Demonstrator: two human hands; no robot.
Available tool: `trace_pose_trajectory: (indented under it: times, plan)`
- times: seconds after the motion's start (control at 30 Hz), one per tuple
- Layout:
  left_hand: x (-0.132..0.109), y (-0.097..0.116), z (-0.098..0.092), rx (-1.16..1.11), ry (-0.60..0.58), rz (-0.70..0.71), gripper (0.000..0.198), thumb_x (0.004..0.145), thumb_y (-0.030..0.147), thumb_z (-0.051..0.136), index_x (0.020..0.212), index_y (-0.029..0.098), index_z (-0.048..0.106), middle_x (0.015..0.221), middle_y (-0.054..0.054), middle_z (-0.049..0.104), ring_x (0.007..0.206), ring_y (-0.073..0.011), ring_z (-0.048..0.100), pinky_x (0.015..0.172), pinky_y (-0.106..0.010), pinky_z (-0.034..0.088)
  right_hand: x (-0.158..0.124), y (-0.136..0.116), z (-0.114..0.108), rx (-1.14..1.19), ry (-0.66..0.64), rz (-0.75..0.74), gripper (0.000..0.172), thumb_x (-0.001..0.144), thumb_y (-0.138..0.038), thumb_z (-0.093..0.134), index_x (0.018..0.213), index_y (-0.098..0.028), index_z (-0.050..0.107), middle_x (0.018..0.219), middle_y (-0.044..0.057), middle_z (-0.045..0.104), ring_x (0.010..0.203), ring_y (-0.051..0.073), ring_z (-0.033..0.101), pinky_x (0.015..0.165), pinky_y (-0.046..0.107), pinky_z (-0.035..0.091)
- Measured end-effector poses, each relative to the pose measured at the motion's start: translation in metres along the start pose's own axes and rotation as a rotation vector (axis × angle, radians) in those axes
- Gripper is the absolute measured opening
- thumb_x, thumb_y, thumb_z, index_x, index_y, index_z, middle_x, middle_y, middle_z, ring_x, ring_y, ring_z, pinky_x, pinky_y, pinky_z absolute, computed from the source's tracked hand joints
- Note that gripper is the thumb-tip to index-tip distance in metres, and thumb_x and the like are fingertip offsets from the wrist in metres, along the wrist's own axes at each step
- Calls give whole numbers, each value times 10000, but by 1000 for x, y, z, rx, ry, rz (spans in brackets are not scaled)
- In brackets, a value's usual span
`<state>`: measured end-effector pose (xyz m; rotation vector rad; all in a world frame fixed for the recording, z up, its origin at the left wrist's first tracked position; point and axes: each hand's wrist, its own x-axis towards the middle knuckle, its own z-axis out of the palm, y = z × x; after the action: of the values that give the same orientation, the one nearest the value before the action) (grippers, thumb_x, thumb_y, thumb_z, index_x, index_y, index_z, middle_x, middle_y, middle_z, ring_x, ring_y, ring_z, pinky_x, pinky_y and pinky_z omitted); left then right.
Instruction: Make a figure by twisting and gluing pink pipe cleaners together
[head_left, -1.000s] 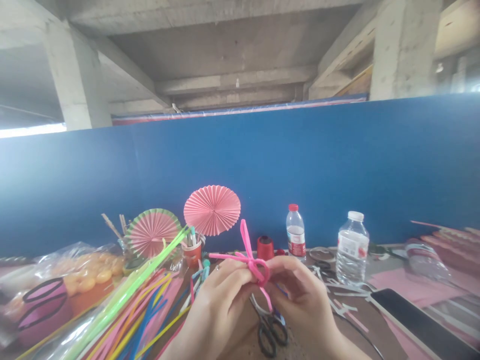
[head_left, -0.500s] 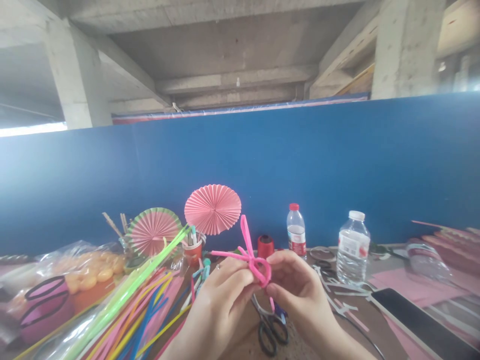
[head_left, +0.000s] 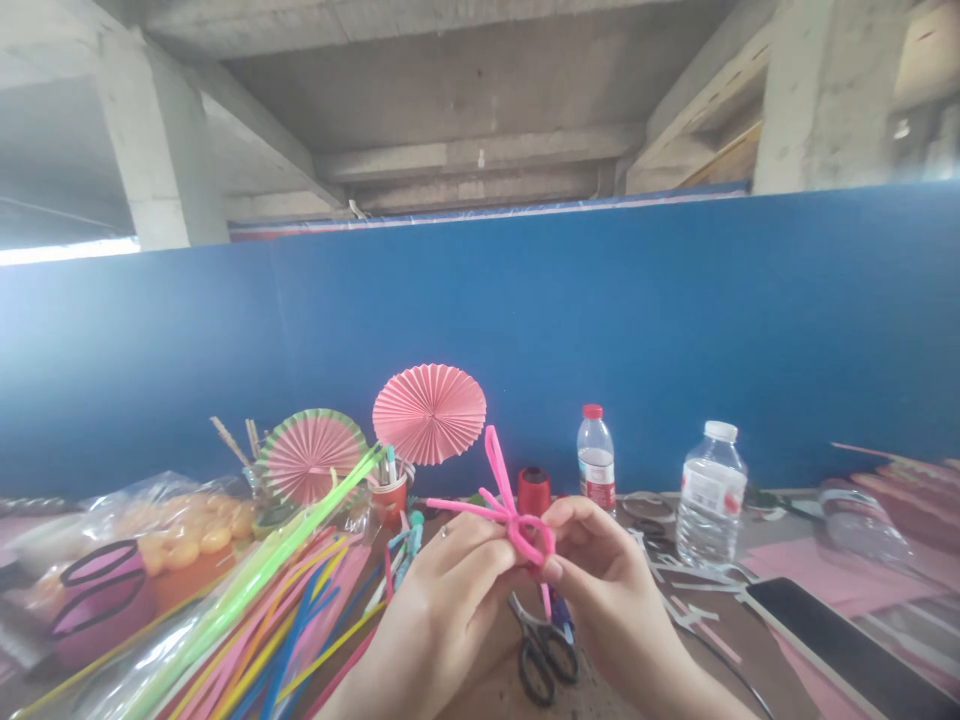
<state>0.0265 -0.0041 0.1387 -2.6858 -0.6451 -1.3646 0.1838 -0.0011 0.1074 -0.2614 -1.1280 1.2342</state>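
Both hands hold a pink pipe cleaner (head_left: 504, 500) twisted into a small loop with loose ends sticking up and to the left. My left hand (head_left: 450, 590) pinches it at the twist from the left. From the right, my right hand (head_left: 600, 570) pinches the loop with thumb and fingers. Black-handled scissors (head_left: 541, 655) lie on the table just below the hands.
A bundle of coloured pipe cleaners in plastic (head_left: 255, 620) lies at the left. Two pink paper fans (head_left: 429, 412) stand in cups behind. A red spool (head_left: 534, 490), two water bottles (head_left: 709, 490) and a black phone (head_left: 840, 645) are on the right, before a blue partition (head_left: 675, 330).
The hands have kept their hold on the pink pipe cleaner and shifted slightly right and up. The right fingers have moved along the loop, and the lower tail is now mostly hidden.
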Motion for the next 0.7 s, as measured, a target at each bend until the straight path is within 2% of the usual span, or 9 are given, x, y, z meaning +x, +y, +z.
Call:
trace_pose_trajectory:
  times: [0.2, 0.4, 0.7]
  plan:
    - [1, -1, -2, 2, -37, -1, 345, 855, 103, 501, 1175, 225, 535, 1065, -71, 635, 996, -170, 579, 816, -299, 505, 1, 3, 1, 98, 4, 43, 197, 675, -173, 744, 813, -197, 605, 718, -17, 602, 665, 98, 554, 636, 207, 449]
    - [-2, -5, -1, 34, -65, -1, 313, 868, 129, 483, 1156, 233, 546, 1056, -61, 631, 991, -168, 570, 826, -305, 494, 2, 4, 0, 104, 2, 49, 190, 691, -168, 732, 822, -192, 597, 722, -8, 604, 646, 91, 532, 539, 166, 418]
    - [-6, -6, 3, 26, -39, 3, 330, 868, 90, 470, 1170, 212, 527, 965, -49, 615, 904, -163, 535, 805, -324, 472, -1, 4, -1, 128, -11, 65, 201, 693, -169, 729, 833, -195, 586, 722, -12, 600, 641, 86, 524, 538, 164, 415]
